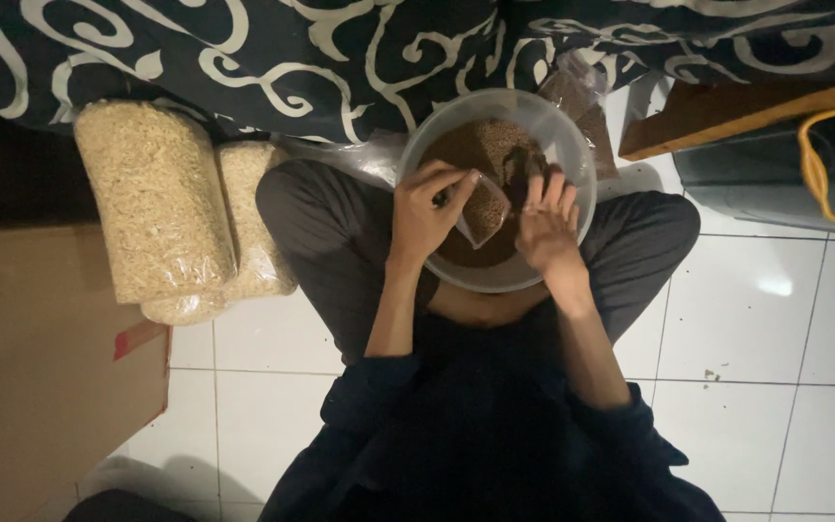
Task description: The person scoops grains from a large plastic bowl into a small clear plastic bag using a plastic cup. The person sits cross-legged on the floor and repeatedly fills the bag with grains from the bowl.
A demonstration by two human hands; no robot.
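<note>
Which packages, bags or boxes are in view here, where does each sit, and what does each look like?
Small clear pouch: held over the bowl by the left hand, partly filled with brown grains; right hand beside it.
Two clear plastic bags: on the floor at left, bulging, full of pale beige flakes.
Cardboard box: lower left, flat brown, red tape.
Clear bag: behind the bowl, brownish contents.
Dark bag: right, yellow handle.

Floor [756,319]: white glossy tiles, dark grout lines, a few specks; a soft glare spot on one tile at right. Light dim overall. Dark cloth [340,48] with pale swirl pattern drapes across the top. Flat cardboard [41,358] lies at left. Two clear bags of pale grain [157,193] lie beside it. Wooden board [746,111] and dark bag with yellow handle [823,164] at upper right.
</note>
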